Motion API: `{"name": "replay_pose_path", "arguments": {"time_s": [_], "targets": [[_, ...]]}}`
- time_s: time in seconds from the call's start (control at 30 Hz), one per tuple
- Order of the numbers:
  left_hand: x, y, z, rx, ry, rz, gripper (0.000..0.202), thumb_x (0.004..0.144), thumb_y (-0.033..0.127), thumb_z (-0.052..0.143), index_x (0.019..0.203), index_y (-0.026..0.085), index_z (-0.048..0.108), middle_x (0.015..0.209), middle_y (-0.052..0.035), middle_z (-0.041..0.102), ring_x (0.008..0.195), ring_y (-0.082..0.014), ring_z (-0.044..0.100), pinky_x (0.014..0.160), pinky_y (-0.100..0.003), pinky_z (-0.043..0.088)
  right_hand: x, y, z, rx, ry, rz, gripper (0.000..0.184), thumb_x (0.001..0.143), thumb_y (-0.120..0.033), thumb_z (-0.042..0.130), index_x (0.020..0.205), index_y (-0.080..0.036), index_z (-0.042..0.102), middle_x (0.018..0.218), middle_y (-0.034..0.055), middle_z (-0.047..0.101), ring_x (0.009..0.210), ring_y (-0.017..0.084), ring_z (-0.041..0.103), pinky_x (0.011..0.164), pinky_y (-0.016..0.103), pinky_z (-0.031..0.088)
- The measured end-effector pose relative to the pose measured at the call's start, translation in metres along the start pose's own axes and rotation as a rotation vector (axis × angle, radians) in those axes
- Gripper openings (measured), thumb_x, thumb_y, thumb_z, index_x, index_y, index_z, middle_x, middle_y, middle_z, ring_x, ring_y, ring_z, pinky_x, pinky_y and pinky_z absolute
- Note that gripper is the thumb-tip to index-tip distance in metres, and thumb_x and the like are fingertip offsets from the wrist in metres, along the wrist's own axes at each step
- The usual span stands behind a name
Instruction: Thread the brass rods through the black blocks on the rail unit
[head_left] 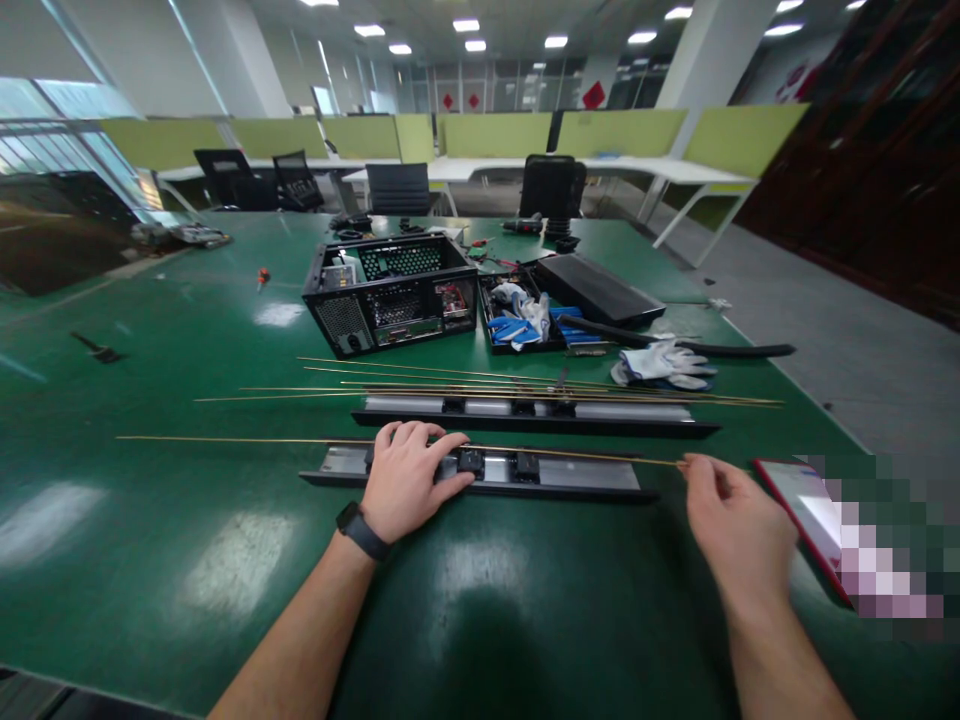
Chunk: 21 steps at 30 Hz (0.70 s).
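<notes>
Remotely I see left hand (409, 475), thumb spread from fingers, atop near rail (571, 472) at seven o'clock, likely steadying it, right hand (739, 525) at four pinching gold rod's (315, 441) end.

On the table (195, 480), a front rail (495, 470) lies parallel to the near edge, a rod (570, 455) running lengthwise over it. Just behind lies a rear rail (487, 410) with more rods (450, 393) along it. Behind that, toward the far edge, stands a computer case (397, 305); right of it sits a tray (489, 290) holding gloves (517, 322). A screen (821, 515) lies toward the right edge.
</notes>
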<state>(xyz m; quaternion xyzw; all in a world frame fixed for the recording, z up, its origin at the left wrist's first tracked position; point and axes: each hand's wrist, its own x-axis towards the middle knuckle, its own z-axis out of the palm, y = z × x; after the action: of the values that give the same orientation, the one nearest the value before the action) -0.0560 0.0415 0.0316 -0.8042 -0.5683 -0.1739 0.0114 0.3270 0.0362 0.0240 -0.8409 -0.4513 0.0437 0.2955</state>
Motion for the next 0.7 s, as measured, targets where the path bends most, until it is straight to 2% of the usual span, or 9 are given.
{"name": "replay_pose_path", "arguments": {"time_s": [0.2,0.33,0.5,0.57,0.7], "targets": [[0.0,0.001,0.0,0.001,0.006,0.001,0.041,0.094,0.055,0.068,0.13,0.036,0.067,0.125,-0.0056,0.07,0.118,-0.0305,0.059,0.108,-0.055,0.033,0.019,0.013,-0.015,-0.157,0.017,0.15,0.053,0.099,-0.049,0.039,0.109,-0.021,0.083,0.098,0.016,0.076,0.088,0.034,0.066,0.071,0.04,0.041],[0.0,0.0,0.001,0.005,0.002,-0.005,0.04,0.094,0.056,0.067,0.13,0.037,0.066,0.125,-0.0053,0.07,0.118,-0.0308,0.059,0.107,-0.056,0.034,0.027,0.018,-0.026,-0.275,0.006,0.21,0.059,0.1,-0.047,0.034,0.116,-0.015,0.082,0.096,0.0211,0.073,0.088,0.034,0.066,0.07,0.039,0.04],[0.0,0.0,0.001,0.001,-0.002,-0.011,0.04,0.094,0.056,0.067,0.129,0.038,0.066,0.125,-0.0051,0.07,0.117,-0.0306,0.059,0.107,-0.056,0.033,0.041,0.031,-0.038,-0.274,0.026,0.329,0.067,0.101,-0.046,0.032,0.127,-0.004,0.077,0.111,0.0299,0.072,0.097,0.041,0.067,0.072,0.044,0.042],[0.0,0.0,0.001,-0.001,0.001,-0.009,0.04,0.094,0.056,0.067,0.129,0.037,0.066,0.125,-0.0052,0.07,0.117,-0.0304,0.059,0.107,-0.056,0.033,0.049,0.04,-0.04,-0.24,0.087,0.389,0.065,0.1,-0.045,0.036,0.13,-0.002,0.076,0.111,0.0316,0.072,0.1,0.042,0.067,0.075,0.046,0.042],[0.0,0.0,0.001,-0.004,0.007,-0.003,0.04,0.094,0.057,0.066,0.129,0.037,0.067,0.125,-0.0059,0.07,0.117,-0.0306,0.059,0.107,-0.055,0.033,0.065,0.058,-0.044,-0.174,0.19,0.474,0.054,0.094,-0.041,0.052,0.129,-0.008,0.078,0.111,0.0307,0.073,0.104,0.042,0.067,0.08,0.049,0.044]]}}
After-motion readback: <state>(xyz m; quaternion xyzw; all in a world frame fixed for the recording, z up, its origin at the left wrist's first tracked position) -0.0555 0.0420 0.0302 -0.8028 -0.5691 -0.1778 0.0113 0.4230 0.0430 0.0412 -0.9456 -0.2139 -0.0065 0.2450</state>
